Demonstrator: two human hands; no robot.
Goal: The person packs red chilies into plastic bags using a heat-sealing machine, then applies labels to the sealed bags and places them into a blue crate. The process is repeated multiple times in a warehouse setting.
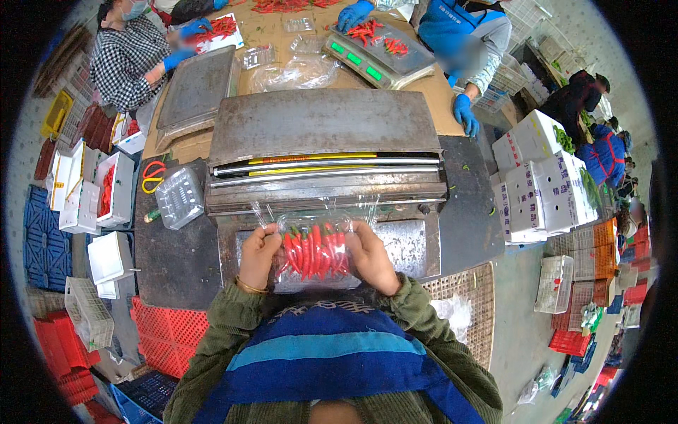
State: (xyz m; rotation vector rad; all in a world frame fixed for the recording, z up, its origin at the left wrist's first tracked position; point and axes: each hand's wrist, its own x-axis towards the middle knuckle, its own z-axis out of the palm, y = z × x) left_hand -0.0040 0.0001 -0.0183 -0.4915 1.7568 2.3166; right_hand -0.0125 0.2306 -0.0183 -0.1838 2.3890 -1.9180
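Observation:
A clear plastic tray of red chili peppers (316, 250) is held between my two hands, over the metal front plate of a film-wrapping machine (326, 127). My left hand (258, 255) grips the tray's left edge and my right hand (373, 257) its right edge, thumbs on top. Strands of clear stretch film (368, 208) run from the tray up to the machine's front edge. Two shiny metal rods (328, 165) lie across the machine's slot, with a yellow strip behind them. The undersides of the fingers are hidden.
Left of the machine lie stacked empty clear trays (180, 197) and scissors with red and yellow handles (152, 177). Beyond it stand a digital scale (378, 53) with peppers and another metal-topped scale (196, 87). Co-workers in blue gloves are across the table. White boxes (529, 196) stand at right.

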